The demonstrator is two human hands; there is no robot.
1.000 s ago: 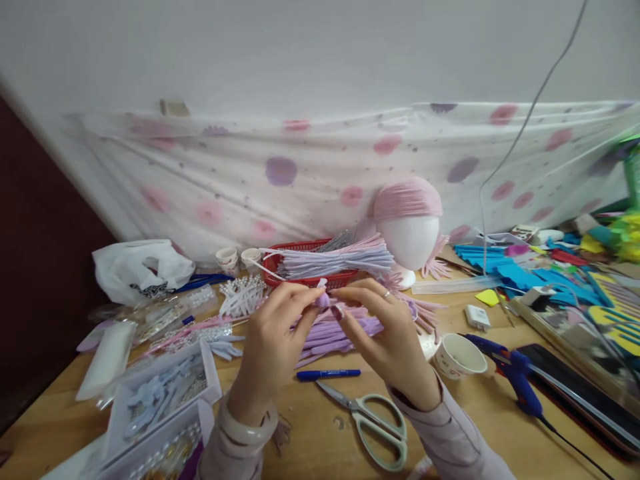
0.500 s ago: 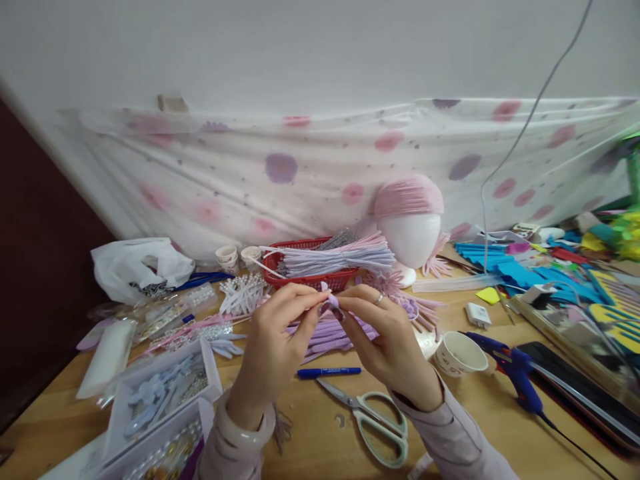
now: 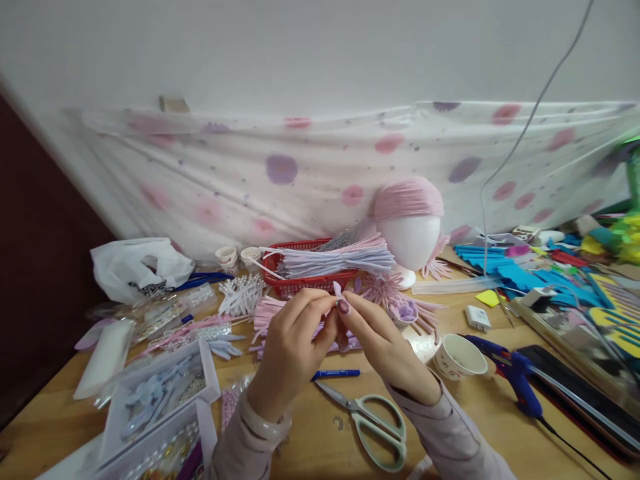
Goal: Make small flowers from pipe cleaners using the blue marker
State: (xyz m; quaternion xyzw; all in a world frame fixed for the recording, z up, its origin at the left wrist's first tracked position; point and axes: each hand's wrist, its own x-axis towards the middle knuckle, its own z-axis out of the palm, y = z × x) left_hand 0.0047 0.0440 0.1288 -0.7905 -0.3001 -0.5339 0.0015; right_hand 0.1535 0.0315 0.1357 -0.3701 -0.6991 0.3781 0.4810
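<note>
My left hand (image 3: 297, 343) and my right hand (image 3: 383, 347) meet above the middle of the table, fingertips pinched together. Between them is a small lilac pipe cleaner (image 3: 337, 289) piece; only its tip sticks up, and my fingers hide the rest. Behind and below my hands lie lilac pipe cleaners (image 3: 353, 343) and pink pipe cleaners (image 3: 267, 313). A small cup of purple fuzzy pieces (image 3: 403, 309) stands beyond my right hand. Nearer me are a blue marker (image 3: 343, 373) and scissors (image 3: 354, 404) with pale handles.
A red basket (image 3: 287, 287) bears bundled pipe cleaners, beside a white foam head (image 3: 413, 237) in a pink covering. To the right stand a paper cup (image 3: 460, 360) and a blue glue gun (image 3: 517, 373). White boxes (image 3: 210, 373) of beads occupy the left.
My hands have drawn closer together, the left moving a little right. My fingers now cover more of the lilac piece, and the cup of purple pieces shows more fully.
</note>
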